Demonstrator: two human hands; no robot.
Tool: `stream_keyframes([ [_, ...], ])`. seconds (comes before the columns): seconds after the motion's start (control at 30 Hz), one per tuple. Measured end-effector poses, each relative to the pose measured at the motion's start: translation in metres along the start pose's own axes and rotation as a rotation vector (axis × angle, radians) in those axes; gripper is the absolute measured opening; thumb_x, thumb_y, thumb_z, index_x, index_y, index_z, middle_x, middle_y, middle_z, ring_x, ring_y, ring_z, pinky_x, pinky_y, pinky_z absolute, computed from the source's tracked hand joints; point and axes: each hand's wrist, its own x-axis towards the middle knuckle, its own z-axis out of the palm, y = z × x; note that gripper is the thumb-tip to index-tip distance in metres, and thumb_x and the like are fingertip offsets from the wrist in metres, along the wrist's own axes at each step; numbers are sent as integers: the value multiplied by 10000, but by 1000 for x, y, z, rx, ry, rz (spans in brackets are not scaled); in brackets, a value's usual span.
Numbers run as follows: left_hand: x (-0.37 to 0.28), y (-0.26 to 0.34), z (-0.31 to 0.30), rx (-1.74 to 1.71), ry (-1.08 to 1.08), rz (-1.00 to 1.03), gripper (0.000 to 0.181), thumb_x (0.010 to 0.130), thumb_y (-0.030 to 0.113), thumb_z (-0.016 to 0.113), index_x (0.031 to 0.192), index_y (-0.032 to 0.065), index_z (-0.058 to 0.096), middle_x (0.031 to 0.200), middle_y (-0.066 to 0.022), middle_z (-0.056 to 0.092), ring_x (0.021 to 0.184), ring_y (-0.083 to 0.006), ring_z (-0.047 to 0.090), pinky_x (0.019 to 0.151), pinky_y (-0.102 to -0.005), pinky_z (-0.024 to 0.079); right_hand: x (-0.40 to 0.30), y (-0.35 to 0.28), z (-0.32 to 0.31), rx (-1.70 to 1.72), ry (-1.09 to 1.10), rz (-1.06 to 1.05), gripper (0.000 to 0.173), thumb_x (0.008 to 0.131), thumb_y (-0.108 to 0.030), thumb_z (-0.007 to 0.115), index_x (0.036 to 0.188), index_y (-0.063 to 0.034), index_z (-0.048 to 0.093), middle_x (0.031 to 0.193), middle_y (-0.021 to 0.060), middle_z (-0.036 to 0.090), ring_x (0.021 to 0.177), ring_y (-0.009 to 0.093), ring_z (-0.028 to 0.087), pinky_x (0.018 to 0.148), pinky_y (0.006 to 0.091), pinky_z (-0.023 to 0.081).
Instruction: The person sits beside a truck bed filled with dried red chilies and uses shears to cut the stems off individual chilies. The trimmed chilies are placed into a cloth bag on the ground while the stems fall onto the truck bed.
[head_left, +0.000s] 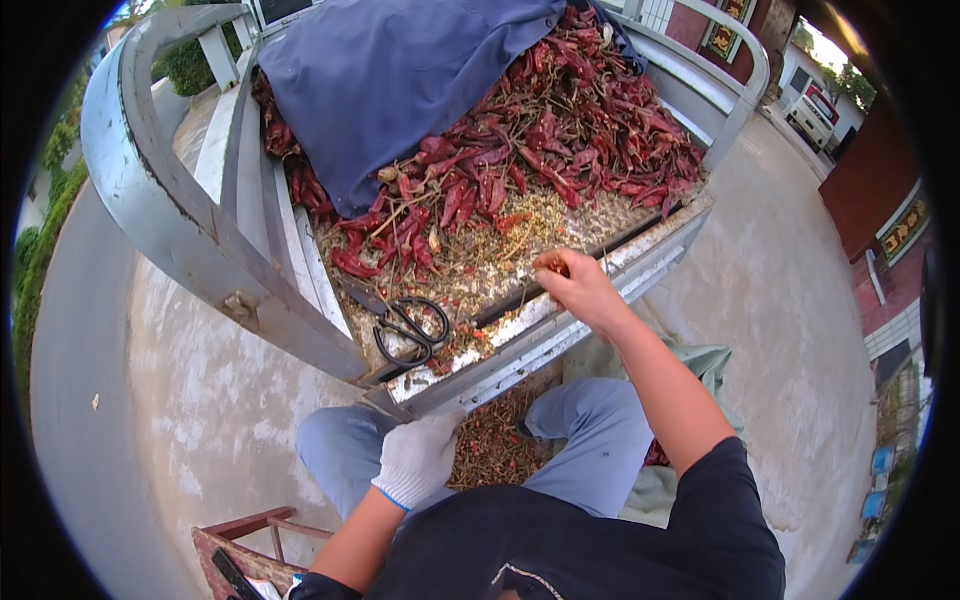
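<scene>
A heap of dried red chili peppers (555, 135) lies on the bed of a small truck, partly under a dark blue cloth (397, 82). My bare right hand (577, 285) is over the bed's rear edge, fingers curled around small reddish chili scraps. Pale chili seeds (532, 217) are strewn on the bed just beyond it. Black-handled scissors (412, 330) lie on the bed's near left corner, apart from both hands. My left hand (420, 457), in a white knit glove, is low by my left knee, below the bed's edge. Its fingertips are hard to make out.
A metal side rail (180, 187) curves up at the left of the bed. Stems and chili scraps (495, 442) are piled on the ground between my legs. A green sack (697, 364) lies by my right knee. A wooden stool (247, 555) stands at lower left, a phone-like dark object on it.
</scene>
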Motion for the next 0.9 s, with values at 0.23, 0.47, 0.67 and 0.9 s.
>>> stream_keyframes([
  [0.23, -2, -4, 6, -87, -47, 56, 292, 935, 231, 662, 1199, 133, 743, 909, -153, 756, 845, -359, 740, 742, -472, 589, 98, -1, 10, -761, 226, -284, 290, 928, -196, 707, 1183, -58, 707, 1183, 221, 676, 1065, 440, 680, 929, 507, 552],
  [0.47, -4, -4, -2, -118, -63, 39, 268, 965, 270, 647, 1156, 108, 743, 922, -167, 757, 859, -371, 739, 745, -492, 585, 99, -18, -10, -799, 108, -244, 254, 894, -249, 781, 1063, -70, 717, 1101, 181, 642, 1037, 397, 668, 898, 509, 536],
  [0.67, 20, 20, -35, -260, 245, 33, 246, 904, 203, 706, 1120, 92, 740, 850, -161, 739, 815, -374, 729, 723, -480, 567, 7, -55, 3, -531, -54, -332, 224, 902, -185, 773, 1014, -12, 684, 900, 121, 670, 841, 255, 655, 756, 402, 527],
  [0.9, 50, 54, -66, 74, 219, 283, 365, 869, 187, 764, 1223, 118, 708, 781, -96, 707, 749, -311, 707, 675, -451, 534, -86, -57, 28, -258, -476, -148, 258, 920, -216, 763, 1052, -13, 674, 814, 104, 680, 730, 188, 637, 678, 361, 513],
])
